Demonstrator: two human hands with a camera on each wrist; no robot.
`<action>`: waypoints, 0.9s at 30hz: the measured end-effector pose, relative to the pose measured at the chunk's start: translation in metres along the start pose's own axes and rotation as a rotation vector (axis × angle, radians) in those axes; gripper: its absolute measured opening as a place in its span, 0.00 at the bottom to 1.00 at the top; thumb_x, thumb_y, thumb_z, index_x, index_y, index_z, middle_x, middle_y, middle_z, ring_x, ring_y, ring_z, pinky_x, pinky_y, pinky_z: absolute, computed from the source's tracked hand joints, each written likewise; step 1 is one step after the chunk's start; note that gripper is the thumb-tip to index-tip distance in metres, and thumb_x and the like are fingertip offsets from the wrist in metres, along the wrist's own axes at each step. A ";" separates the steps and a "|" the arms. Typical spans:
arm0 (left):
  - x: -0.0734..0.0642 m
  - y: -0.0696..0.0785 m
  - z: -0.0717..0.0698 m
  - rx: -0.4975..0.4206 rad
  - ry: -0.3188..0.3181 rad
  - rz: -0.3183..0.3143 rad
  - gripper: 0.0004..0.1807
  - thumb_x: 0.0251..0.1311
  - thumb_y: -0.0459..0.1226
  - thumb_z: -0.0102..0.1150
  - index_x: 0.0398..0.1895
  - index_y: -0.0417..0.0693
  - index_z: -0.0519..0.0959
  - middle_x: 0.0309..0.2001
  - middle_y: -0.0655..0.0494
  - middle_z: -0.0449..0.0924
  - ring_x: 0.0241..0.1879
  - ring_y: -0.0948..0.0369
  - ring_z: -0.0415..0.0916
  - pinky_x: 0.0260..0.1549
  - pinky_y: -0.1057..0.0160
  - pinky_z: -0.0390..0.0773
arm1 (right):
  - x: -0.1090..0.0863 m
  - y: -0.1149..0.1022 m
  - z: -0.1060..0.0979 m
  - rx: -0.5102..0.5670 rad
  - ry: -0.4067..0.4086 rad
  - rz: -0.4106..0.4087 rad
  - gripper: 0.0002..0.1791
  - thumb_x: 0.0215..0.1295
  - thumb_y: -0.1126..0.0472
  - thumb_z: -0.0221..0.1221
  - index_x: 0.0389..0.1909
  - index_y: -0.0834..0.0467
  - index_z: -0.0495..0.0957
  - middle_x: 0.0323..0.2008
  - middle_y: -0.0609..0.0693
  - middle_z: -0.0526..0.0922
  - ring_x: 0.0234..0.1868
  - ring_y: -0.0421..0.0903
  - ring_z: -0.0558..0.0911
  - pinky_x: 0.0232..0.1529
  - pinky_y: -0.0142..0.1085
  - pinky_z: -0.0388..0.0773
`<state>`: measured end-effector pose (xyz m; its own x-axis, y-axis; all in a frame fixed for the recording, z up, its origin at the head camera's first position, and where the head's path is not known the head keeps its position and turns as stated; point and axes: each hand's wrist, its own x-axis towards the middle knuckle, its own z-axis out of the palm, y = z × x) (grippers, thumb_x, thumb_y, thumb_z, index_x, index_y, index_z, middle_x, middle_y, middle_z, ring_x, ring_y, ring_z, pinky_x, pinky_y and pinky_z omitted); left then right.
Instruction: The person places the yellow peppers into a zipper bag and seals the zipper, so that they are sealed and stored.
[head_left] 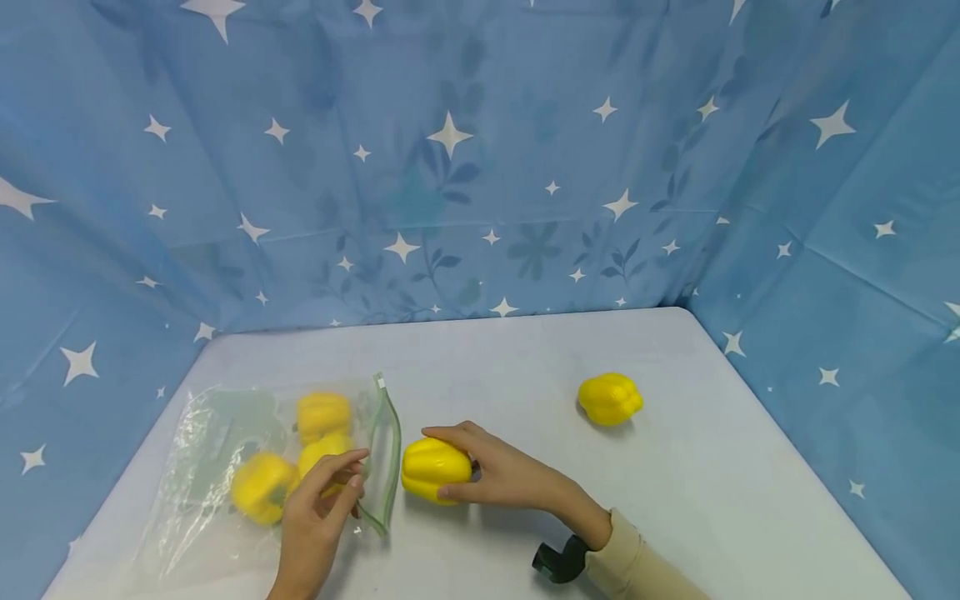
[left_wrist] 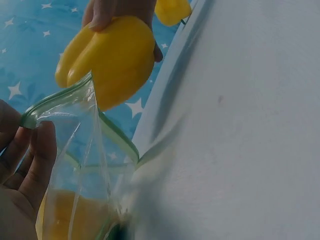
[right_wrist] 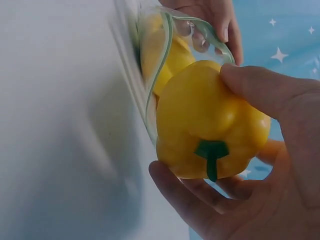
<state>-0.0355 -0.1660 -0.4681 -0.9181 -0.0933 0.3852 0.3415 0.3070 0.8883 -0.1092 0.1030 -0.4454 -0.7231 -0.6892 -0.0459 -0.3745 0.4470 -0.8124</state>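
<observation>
A clear zip bag [head_left: 202,533] with a green zip edge lies at the left of the table, holding several yellow bell peppers [head_left: 262,487]. My left hand [head_left: 318,512] pinches the upper zip edge [left_wrist: 60,97] between thumb and fingers, and the bag's mouth gapes to the right. Just outside that mouth, my right hand [head_left: 502,471] grips another yellow bell pepper [head_left: 435,469], thumb on one side and fingers on the other. Its green stem [right_wrist: 212,155] points back toward the right palm in the right wrist view.
One more yellow bell pepper [head_left: 610,398] lies by itself on the white table [head_left: 712,467], toward the back right. A blue curtain [head_left: 480,167] with white stars hangs behind and beside the table. The right wrist wears a black strap [head_left: 561,560].
</observation>
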 end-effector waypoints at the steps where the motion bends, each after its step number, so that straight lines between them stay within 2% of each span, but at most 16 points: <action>1: 0.000 0.000 -0.001 -0.005 -0.006 -0.004 0.16 0.70 0.24 0.58 0.58 0.40 0.83 0.43 0.54 0.81 0.32 0.60 0.79 0.21 0.64 0.83 | 0.003 -0.001 0.001 -0.005 0.002 0.000 0.42 0.69 0.44 0.68 0.80 0.41 0.61 0.64 0.45 0.73 0.53 0.38 0.74 0.55 0.32 0.78; 7: 0.002 -0.004 -0.003 -0.025 -0.040 -0.023 0.17 0.72 0.23 0.56 0.61 0.36 0.80 0.45 0.48 0.78 0.35 0.61 0.79 0.22 0.65 0.84 | 0.019 -0.008 0.010 0.022 -0.001 -0.005 0.45 0.66 0.47 0.71 0.80 0.48 0.61 0.69 0.47 0.73 0.56 0.36 0.76 0.55 0.30 0.81; 12: -0.001 -0.003 -0.002 -0.005 -0.020 0.002 0.18 0.71 0.23 0.56 0.61 0.38 0.81 0.44 0.52 0.78 0.35 0.62 0.79 0.20 0.64 0.83 | 0.030 -0.015 0.019 0.053 -0.016 -0.027 0.43 0.66 0.49 0.71 0.78 0.52 0.63 0.71 0.48 0.74 0.60 0.35 0.77 0.54 0.28 0.83; 16: -0.002 0.000 -0.001 0.001 0.003 0.011 0.18 0.72 0.24 0.56 0.61 0.41 0.82 0.43 0.55 0.78 0.33 0.61 0.78 0.19 0.63 0.81 | 0.038 -0.020 0.022 -0.001 0.004 -0.051 0.41 0.65 0.50 0.73 0.76 0.52 0.67 0.68 0.48 0.76 0.58 0.34 0.77 0.53 0.26 0.82; 21: -0.001 0.004 -0.003 0.042 0.035 -0.007 0.18 0.71 0.24 0.58 0.60 0.44 0.83 0.42 0.57 0.80 0.33 0.62 0.78 0.18 0.64 0.80 | 0.048 -0.023 0.026 -0.048 0.008 -0.076 0.40 0.64 0.49 0.73 0.75 0.51 0.69 0.67 0.48 0.77 0.55 0.34 0.77 0.52 0.26 0.81; 27: -0.001 0.007 -0.003 0.060 0.071 -0.018 0.19 0.69 0.23 0.60 0.59 0.46 0.84 0.42 0.57 0.81 0.33 0.64 0.78 0.19 0.66 0.80 | 0.057 -0.022 0.032 -0.124 -0.002 -0.079 0.41 0.63 0.47 0.73 0.75 0.47 0.69 0.69 0.44 0.77 0.63 0.37 0.78 0.61 0.30 0.79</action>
<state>-0.0311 -0.1668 -0.4612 -0.9066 -0.1658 0.3880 0.3104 0.3608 0.8795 -0.1230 0.0356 -0.4486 -0.6873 -0.7263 0.0144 -0.4996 0.4583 -0.7351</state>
